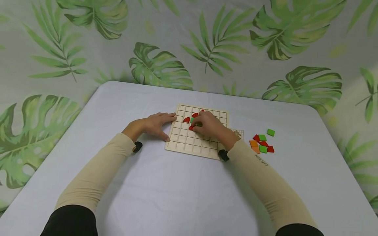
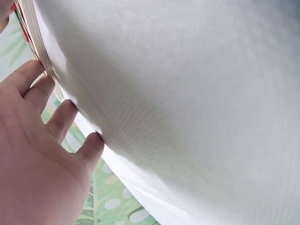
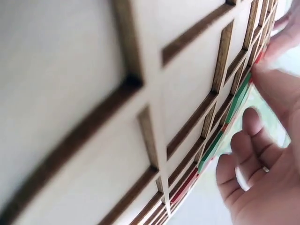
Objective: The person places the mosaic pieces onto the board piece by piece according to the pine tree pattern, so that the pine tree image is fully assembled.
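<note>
A pale wooden grid board [image 1: 189, 146] lies on the table, with red and green tiles set in some of its squares. My left hand [image 1: 155, 125] rests along the board's left edge, fingers and thumb spread. Over the board, my right hand [image 1: 209, 124] has its thumb and index fingertips at a red tile [image 1: 191, 128] and seems to pinch it; the fingers partly hide it. Beside them shows a green tile [image 1: 192, 120], with a red quarter-round tile [image 1: 186, 120] to its left. In the right wrist view, green tiles [image 3: 239, 99] sit in the grid near the thumb.
Loose green, red and orange tiles [image 1: 262, 138] lie to the right of the board, near my right forearm. A small patterned card [image 1: 240, 133] sticks out from behind the right wrist. A white cloth [image 1: 165, 190] covers the table; a leaf-print curtain [image 1: 206, 49] hangs behind it.
</note>
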### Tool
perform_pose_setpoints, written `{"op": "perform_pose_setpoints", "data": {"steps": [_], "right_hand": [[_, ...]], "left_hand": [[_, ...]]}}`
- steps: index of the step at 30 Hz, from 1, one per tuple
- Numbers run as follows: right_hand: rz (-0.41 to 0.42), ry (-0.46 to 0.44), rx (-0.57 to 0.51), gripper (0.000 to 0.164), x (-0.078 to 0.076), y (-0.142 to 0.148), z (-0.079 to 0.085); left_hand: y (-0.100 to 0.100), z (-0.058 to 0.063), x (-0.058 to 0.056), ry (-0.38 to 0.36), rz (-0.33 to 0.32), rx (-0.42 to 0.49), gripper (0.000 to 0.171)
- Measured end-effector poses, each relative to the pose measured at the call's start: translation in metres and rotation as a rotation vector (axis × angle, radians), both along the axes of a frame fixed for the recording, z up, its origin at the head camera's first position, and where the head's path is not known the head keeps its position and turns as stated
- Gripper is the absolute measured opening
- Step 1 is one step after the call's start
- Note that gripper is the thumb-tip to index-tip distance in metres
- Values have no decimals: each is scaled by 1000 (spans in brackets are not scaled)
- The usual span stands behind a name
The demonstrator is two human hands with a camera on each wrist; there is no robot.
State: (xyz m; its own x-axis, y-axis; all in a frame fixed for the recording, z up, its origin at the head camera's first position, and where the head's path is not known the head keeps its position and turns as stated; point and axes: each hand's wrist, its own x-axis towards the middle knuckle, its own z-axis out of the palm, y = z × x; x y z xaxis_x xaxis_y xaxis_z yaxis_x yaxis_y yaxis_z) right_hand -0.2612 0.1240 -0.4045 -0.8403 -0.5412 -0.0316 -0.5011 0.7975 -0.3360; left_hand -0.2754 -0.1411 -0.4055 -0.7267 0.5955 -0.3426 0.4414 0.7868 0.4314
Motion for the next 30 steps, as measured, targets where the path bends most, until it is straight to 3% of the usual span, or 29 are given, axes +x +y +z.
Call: {"op": "perform_pose_setpoints", "data": {"steps": [17, 23, 30], "right_hand": [[-1, 8, -15, 16, 1, 4, 1], [42, -4, -79, 16, -2, 8, 0], [-9, -94, -139, 22, -6, 27, 16]], "left_hand": [[3, 4, 2, -14, 4, 9, 97], [3, 2, 0, -10, -1, 4, 96], [3, 3, 1, -3, 11, -9, 96]]}}
